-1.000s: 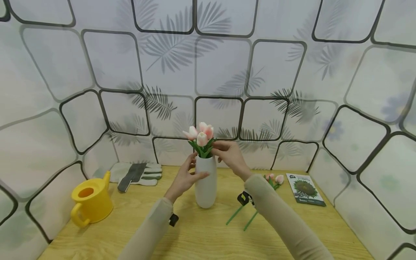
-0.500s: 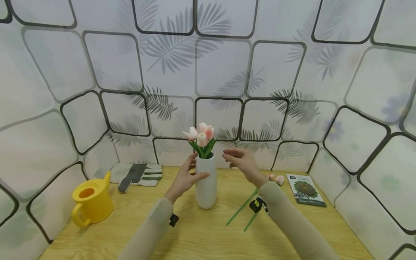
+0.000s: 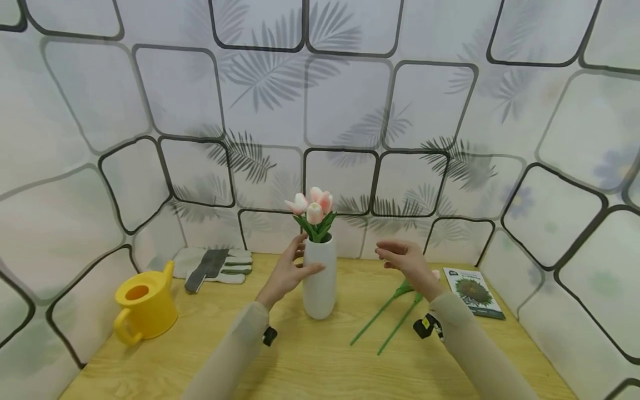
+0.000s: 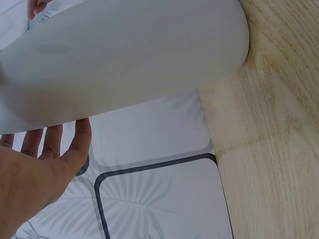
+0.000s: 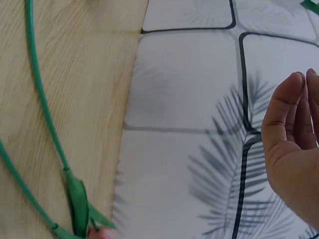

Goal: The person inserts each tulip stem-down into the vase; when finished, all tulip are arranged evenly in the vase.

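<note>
A tall white vase (image 3: 320,286) stands upright on the wooden table, holding several pink-and-white tulips (image 3: 315,213) with green leaves. My left hand (image 3: 286,275) grips the vase from its left side, thumb across the front and fingers reaching behind. In the left wrist view those fingers (image 4: 82,137) meet the far side of the vase. To the right of the vase, my right hand (image 3: 407,265) is in the air, loosely curled and holding nothing. Below it lie two loose tulips, their green stems (image 3: 372,322) toward me and their blossoms mostly hidden by the hand and wrist.
At the left is a yellow watering can (image 3: 145,305), with grey-and-white gloves (image 3: 217,266) behind it. A seed packet with a sunflower picture (image 3: 472,291) lies at the right. Patterned cloth walls (image 3: 340,111) enclose the table (image 3: 310,361) at the back and sides.
My right hand has let go of the tulips in the vase and drawn away to the right, over the loose ones. The left hand keeps its grip on the vase.
</note>
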Motion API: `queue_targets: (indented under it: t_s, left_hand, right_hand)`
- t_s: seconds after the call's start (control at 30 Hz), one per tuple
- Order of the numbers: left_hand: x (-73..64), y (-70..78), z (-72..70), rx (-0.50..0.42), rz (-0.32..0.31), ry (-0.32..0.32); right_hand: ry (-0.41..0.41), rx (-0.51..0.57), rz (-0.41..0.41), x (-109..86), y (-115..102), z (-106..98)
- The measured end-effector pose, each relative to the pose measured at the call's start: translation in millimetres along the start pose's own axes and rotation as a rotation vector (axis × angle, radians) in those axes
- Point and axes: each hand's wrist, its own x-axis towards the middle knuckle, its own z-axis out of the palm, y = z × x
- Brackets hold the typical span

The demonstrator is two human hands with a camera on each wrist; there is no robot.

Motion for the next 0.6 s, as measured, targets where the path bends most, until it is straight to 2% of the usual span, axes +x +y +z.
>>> queue_targets:
  t_s: [0.13, 0.37, 0.6]
  left_hand:
    - [0.0, -1.0, 0.2, -0.005, -0.001, 0.002]
    - [-1.7, 1.9, 0.1, -0.012, -0.014, 0.009]
    - [-0.4, 1.2, 0.3, -0.008, -0.016, 0.005]
  right_hand:
    - [0.008, -0.041, 0.016, -3.0, 12, -13]
    - [0.007, -0.052, 0.118, -12.3, 32, -28]
    - [-0.011, -0.121, 0.151, -22.7, 56, -43]
